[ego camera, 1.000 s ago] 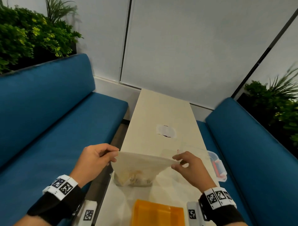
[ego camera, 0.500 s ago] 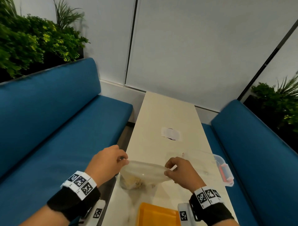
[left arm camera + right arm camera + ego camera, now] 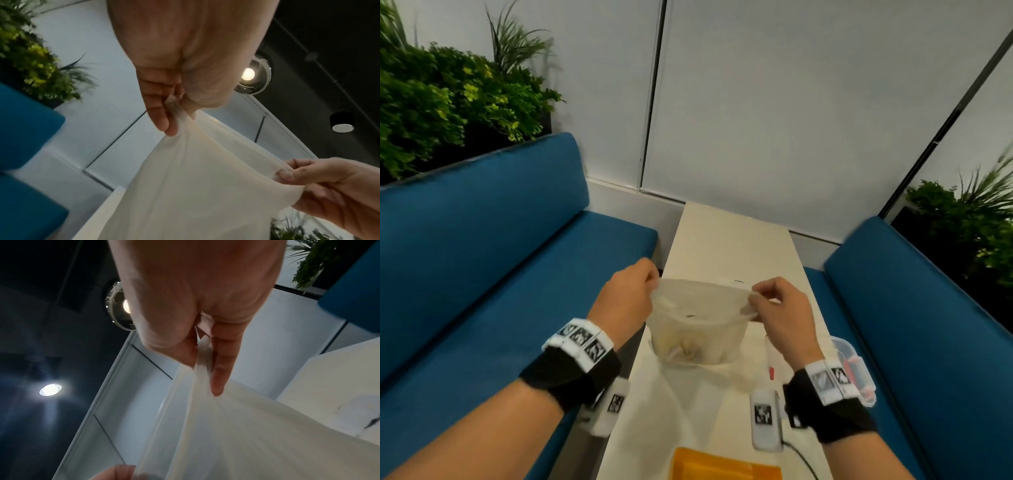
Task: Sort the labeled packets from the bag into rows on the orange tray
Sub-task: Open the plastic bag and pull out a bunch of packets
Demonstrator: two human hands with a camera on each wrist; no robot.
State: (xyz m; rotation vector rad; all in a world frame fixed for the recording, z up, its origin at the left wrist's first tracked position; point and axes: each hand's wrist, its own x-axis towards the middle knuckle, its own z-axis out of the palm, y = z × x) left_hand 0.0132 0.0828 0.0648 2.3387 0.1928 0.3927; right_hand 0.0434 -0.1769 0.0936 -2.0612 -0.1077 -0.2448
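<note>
Right now the bag (image 3: pixel 697 322) is held up above the desk (image 3: pixel 729 240), pinched at its top edge at either side: the left hand (image 3: pixel 625 301) has the film gathered between thumb and fingers (image 3: pixel 160 116), and the right hand (image 3: pixel 780 308) pinches the opposite corner in the same way. The step in hand looks to be the opening of the mouth. It is best done by drawing the two layers of film apart at the rim, with the pull kept level, so that the packets (image 3: pixel 685 349) heaped at the bottom are not tipped out. The bag hangs mouth up, its closed end down and close over the desk; whether it touches cannot be told. Its stretched rim runs left to right between the hands. The orange tray (image 3: pixel 722 466) lies nearer the person, well apart from the bag.
</note>
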